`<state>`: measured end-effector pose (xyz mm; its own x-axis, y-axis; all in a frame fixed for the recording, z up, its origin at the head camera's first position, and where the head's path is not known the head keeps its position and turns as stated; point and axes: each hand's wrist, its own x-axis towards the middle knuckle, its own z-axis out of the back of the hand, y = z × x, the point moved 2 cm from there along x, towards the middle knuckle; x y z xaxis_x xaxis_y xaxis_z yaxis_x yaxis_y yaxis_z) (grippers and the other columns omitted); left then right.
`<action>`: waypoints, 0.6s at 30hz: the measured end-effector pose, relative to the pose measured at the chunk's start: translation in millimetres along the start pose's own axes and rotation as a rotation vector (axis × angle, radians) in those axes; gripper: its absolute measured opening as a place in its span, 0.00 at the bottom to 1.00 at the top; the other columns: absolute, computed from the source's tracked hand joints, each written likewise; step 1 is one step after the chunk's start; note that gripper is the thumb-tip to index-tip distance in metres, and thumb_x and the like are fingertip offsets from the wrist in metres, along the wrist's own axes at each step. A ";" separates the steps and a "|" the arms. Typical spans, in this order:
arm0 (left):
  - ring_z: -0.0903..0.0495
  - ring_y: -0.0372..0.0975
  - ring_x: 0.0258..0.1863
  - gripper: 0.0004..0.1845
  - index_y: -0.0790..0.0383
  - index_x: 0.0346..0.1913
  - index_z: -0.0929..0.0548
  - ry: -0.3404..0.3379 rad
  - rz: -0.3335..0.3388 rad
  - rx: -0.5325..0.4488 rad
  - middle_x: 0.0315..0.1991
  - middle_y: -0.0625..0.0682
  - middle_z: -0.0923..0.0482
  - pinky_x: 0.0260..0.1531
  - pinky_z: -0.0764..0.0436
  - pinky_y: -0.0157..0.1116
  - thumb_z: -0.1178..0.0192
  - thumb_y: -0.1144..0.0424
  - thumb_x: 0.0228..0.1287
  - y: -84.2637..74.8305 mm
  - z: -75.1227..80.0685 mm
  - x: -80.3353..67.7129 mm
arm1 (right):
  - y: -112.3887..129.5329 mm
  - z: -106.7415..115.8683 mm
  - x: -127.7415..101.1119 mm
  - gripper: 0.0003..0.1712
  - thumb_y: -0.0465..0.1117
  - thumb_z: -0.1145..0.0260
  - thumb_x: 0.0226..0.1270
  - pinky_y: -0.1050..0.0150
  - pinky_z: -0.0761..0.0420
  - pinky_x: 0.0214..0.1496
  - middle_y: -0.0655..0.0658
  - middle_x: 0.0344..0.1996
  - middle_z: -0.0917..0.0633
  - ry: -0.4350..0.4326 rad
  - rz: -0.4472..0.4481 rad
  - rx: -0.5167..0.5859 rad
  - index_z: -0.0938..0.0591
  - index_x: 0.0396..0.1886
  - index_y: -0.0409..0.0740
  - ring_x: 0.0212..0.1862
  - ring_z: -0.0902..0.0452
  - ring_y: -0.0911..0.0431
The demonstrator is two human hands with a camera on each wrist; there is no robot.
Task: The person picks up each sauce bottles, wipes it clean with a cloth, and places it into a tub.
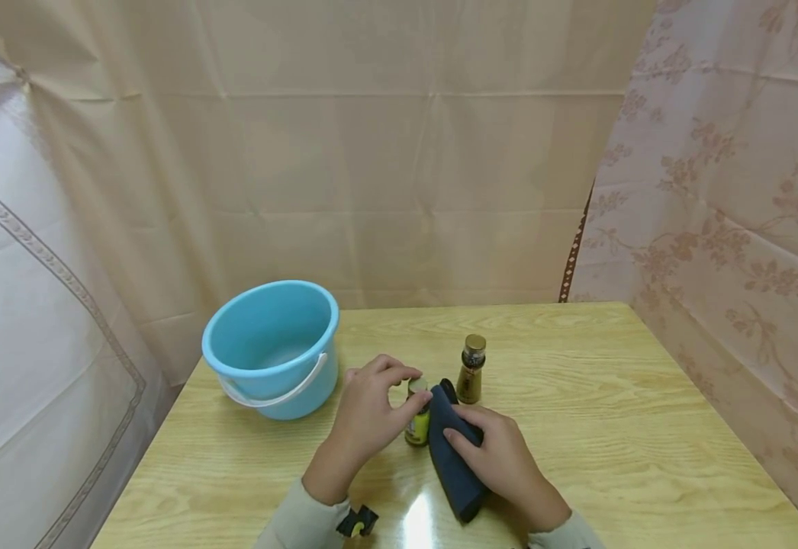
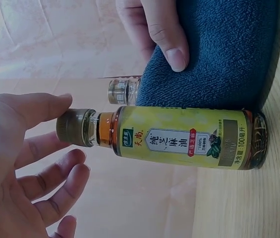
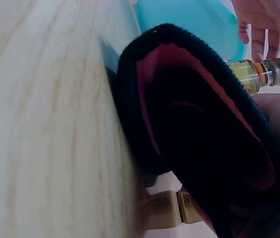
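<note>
A small sesame oil bottle (image 2: pixel 179 136) with a yellow-green label stands upright on the table. My left hand (image 1: pixel 371 408) is at its cap (image 2: pixel 75 128), thumb and index finger on either side of it; the other fingers are loosely bent and off the bottle. Just right of the bottle is a folded dark blue towel (image 1: pixel 450 450), its fuzzy surface close against the label in the left wrist view. My right hand (image 1: pixel 502 457) grips the towel between thumb and fingers. Behind the towel stands a second bottle (image 1: pixel 471 370) with a gold cap, partly hidden in the left wrist view.
A light blue bucket (image 1: pixel 333 366) with a white handle stands at the left rear of the wooden table (image 1: pixel 612 427). A small black and yellow item (image 1: pixel 358 522) is beside the left sleeve. Curtains (image 1: pixel 406 152) hang behind and at both sides.
</note>
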<state>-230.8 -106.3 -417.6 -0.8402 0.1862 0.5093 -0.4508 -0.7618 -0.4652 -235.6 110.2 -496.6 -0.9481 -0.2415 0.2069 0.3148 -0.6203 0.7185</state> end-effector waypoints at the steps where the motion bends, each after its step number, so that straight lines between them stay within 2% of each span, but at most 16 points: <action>1: 0.18 0.38 0.40 0.17 0.45 0.51 0.09 -0.001 0.003 0.001 0.44 0.43 0.16 0.46 0.34 0.44 0.27 0.44 0.62 0.3 0.2 -0.1 | -0.1 -0.3 0.0 0.21 0.50 0.26 0.69 0.55 0.16 0.54 0.54 0.57 0.13 -0.001 -0.001 -0.004 0.13 0.60 0.57 0.57 0.16 0.58; 6: 0.18 0.39 0.40 0.18 0.47 0.49 0.10 -0.011 0.010 0.019 0.45 0.44 0.16 0.46 0.35 0.44 0.27 0.42 0.61 1.1 1.7 0.2 | 1.0 -0.4 1.1 0.20 0.50 0.26 0.69 0.54 0.16 0.54 0.54 0.56 0.13 -0.012 0.007 -0.018 0.13 0.60 0.58 0.57 0.16 0.58; 10: 0.17 0.40 0.41 0.16 0.49 0.47 0.09 -0.013 0.015 0.002 0.44 0.42 0.16 0.47 0.34 0.45 0.26 0.45 0.62 1.3 1.5 0.4 | 5.2 1.6 0.2 0.20 0.50 0.25 0.68 0.55 0.15 0.53 0.54 0.55 0.12 -0.039 0.038 -0.011 0.13 0.59 0.58 0.56 0.15 0.59; 18: 0.18 0.36 0.43 0.14 0.48 0.47 0.09 0.005 0.031 -0.037 0.44 0.41 0.17 0.50 0.33 0.45 0.27 0.47 0.63 0.7 0.5 1.1 | 13.8 6.8 -4.3 0.19 0.47 0.26 0.69 0.54 0.14 0.52 0.54 0.52 0.12 -0.188 0.223 0.018 0.12 0.59 0.55 0.54 0.14 0.57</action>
<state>-231.9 -106.9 -417.0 -0.8555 0.1661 0.4905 -0.4354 -0.7435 -0.5075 -227.6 107.7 -483.1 -0.8480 -0.2265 0.4792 0.5169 -0.5537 0.6529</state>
